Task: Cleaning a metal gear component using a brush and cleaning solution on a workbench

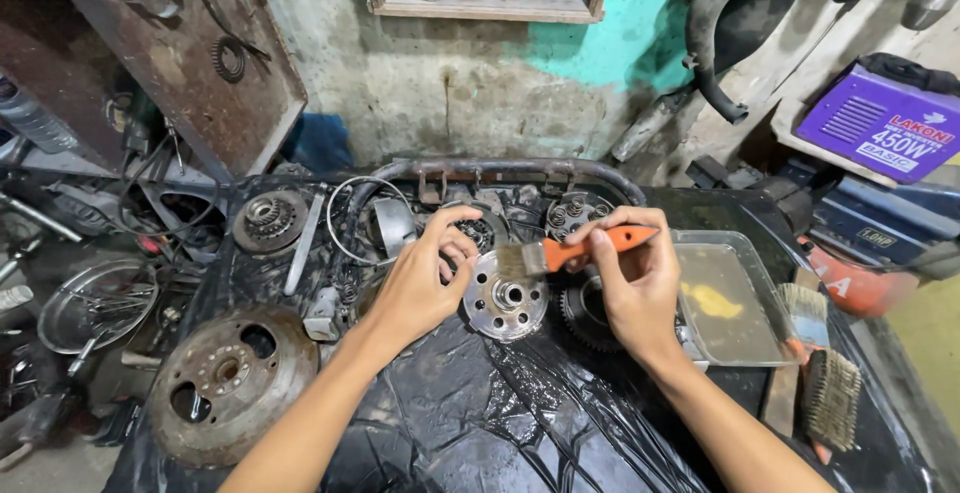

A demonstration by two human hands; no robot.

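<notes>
Hub disc: round metal part with holes, stood tilted mid-counter on black plastic sheet.
Rusty drum: lay near left, well apart.
Left hand: fingers curled, pinching the disc's upper left rim.
Right hand: fingers closed around an orange-handled brush, bristles at the disc's top.
Tray: cloudy liquid, just right of the hand.
Risk: the oily disc could slip from that light pinch; an elbow might tip the tray.

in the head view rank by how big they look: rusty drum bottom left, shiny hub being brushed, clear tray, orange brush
1. rusty drum, though nearer the camera
2. clear tray, a close second
3. shiny hub
4. orange brush
</notes>
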